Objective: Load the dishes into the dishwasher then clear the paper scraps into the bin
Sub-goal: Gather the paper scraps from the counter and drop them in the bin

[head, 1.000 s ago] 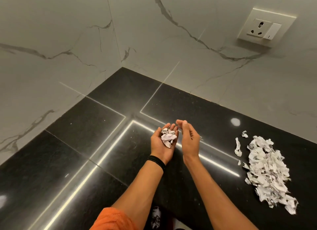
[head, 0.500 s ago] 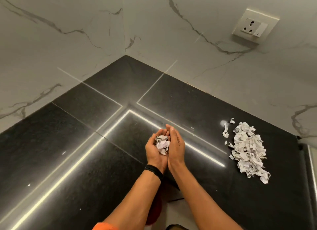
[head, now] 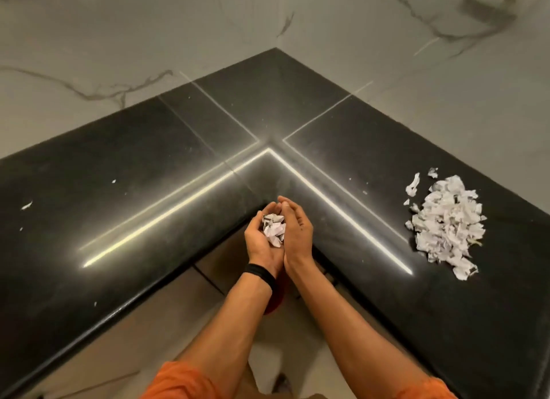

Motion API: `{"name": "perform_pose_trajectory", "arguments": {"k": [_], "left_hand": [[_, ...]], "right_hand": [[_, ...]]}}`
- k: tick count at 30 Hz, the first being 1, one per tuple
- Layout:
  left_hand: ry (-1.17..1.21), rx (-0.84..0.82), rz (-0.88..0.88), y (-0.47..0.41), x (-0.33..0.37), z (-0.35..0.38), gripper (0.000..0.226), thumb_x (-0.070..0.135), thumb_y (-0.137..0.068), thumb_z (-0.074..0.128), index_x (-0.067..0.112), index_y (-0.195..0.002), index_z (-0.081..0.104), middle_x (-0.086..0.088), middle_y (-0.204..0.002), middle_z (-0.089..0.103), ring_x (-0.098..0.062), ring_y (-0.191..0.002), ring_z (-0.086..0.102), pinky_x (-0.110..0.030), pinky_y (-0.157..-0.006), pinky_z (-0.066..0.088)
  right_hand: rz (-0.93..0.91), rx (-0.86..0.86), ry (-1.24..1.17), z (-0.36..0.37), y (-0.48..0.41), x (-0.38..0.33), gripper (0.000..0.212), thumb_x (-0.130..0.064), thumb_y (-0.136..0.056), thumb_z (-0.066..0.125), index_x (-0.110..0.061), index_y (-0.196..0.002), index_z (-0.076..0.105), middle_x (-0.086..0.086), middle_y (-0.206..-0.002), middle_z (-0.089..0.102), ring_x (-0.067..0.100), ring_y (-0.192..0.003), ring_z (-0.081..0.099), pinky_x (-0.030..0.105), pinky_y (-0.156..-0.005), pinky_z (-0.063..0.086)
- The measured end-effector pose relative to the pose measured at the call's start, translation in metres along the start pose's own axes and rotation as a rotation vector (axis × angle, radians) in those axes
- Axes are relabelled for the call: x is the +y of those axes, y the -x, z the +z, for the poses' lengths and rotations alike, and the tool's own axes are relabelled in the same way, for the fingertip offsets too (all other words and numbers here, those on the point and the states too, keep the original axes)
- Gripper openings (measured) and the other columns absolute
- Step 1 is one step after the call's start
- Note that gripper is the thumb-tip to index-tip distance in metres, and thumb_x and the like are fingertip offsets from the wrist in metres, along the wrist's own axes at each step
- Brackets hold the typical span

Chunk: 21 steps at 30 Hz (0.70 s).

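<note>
Cupping a small handful of scraps (head: pixel 274 230), the left hand (head: pixel 262 245) and right hand (head: pixel 299 235) press together side by side, fingers curled around the torn paper, just off the inner corner of the black countertop (head: pixel 148 190) near the middle of the view. Only a small share of the clearing looks done: the main pile of paper scraps (head: pixel 446 226) lies on the counter at 3 o'clock, well apart from the hands, and a few stray bits (head: pixel 26 205) sit at 9 o'clock. A red object (head: pixel 272 305) shows below the wrists at 6 o'clock; whether it is the bin I cannot tell. No dishes or dishwasher appear, so that step cannot be judged. Several more handfuls likely remain.
</note>
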<state>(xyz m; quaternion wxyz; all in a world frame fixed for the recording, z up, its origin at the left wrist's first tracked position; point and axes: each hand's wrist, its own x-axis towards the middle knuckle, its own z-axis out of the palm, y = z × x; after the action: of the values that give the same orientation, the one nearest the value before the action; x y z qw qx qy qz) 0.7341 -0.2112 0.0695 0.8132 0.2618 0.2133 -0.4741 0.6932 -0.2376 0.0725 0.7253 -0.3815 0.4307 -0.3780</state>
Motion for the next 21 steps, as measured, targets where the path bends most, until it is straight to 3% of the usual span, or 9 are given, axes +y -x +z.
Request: {"name": "perform_pose_trajectory", "arguments": {"k": [9, 12, 14, 16, 18, 21], "left_hand": [[-0.050, 0.178, 0.059, 0.039, -0.013, -0.075, 0.032, 0.026, -0.103, 0.044, 0.005, -0.096, 0.067, -0.014, -0.100, 0.070, -0.027, -0.092, 0.066, -0.038, -0.103, 0.046], [-0.079, 0.266, 0.056, 0.029, -0.016, -0.118, 0.031, 0.026, -0.102, 0.045, 0.004, -0.098, 0.067, -0.014, -0.102, 0.069, -0.028, -0.093, 0.066, -0.039, -0.105, 0.046], [-0.076, 0.356, 0.030, 0.015, -0.016, -0.150, 0.029, 0.025, -0.101, 0.045, 0.006, -0.099, 0.067, -0.014, -0.103, 0.069, -0.028, -0.094, 0.066, -0.040, -0.107, 0.046], [-0.080, 0.400, -0.007, -0.011, -0.022, -0.196, 0.030, 0.024, -0.101, 0.043, 0.006, -0.096, 0.067, -0.013, -0.097, 0.071, -0.026, -0.089, 0.068, -0.036, -0.097, 0.052], [-0.145, 0.464, -0.035, -0.038, -0.029, -0.229, 0.033, 0.024, -0.102, 0.040, 0.008, -0.090, 0.067, -0.010, -0.085, 0.072, -0.023, -0.078, 0.070, -0.032, -0.078, 0.057], [-0.222, 0.561, -0.039, -0.099, -0.045, -0.293, 0.034, 0.027, -0.103, 0.039, 0.013, -0.088, 0.066, -0.007, -0.078, 0.070, -0.022, -0.070, 0.066, -0.031, -0.066, 0.054]], "right_hand": [[0.122, -0.035, 0.050, -0.030, 0.049, 0.064, 0.018, -0.009, -0.100, 0.059, -0.005, -0.112, 0.071, 0.026, -0.114, 0.069, 0.036, -0.101, 0.070, 0.048, -0.093, 0.058], [0.209, -0.012, 0.057, -0.042, 0.053, 0.107, 0.020, -0.014, -0.097, 0.062, -0.006, -0.112, 0.072, 0.023, -0.116, 0.070, 0.041, -0.110, 0.068, 0.057, -0.099, 0.054], [0.272, 0.020, 0.094, -0.052, 0.049, 0.141, 0.019, -0.013, -0.097, 0.061, -0.009, -0.111, 0.074, 0.016, -0.112, 0.073, 0.034, -0.106, 0.070, 0.052, -0.098, 0.056], [0.326, 0.034, 0.141, -0.061, 0.039, 0.182, 0.016, -0.011, -0.098, 0.061, -0.011, -0.108, 0.074, 0.008, -0.103, 0.075, 0.024, -0.098, 0.071, 0.047, -0.096, 0.057], [0.387, 0.069, 0.187, -0.068, 0.025, 0.222, 0.013, -0.020, -0.092, 0.065, -0.017, -0.103, 0.071, 0.008, -0.104, 0.074, 0.024, -0.099, 0.071, 0.051, -0.099, 0.055], [0.496, 0.127, 0.238, -0.090, -0.010, 0.298, 0.043, -0.034, -0.084, 0.067, -0.017, -0.123, 0.062, 0.010, -0.121, 0.069, 0.027, -0.111, 0.067, 0.046, -0.101, 0.054]]}}
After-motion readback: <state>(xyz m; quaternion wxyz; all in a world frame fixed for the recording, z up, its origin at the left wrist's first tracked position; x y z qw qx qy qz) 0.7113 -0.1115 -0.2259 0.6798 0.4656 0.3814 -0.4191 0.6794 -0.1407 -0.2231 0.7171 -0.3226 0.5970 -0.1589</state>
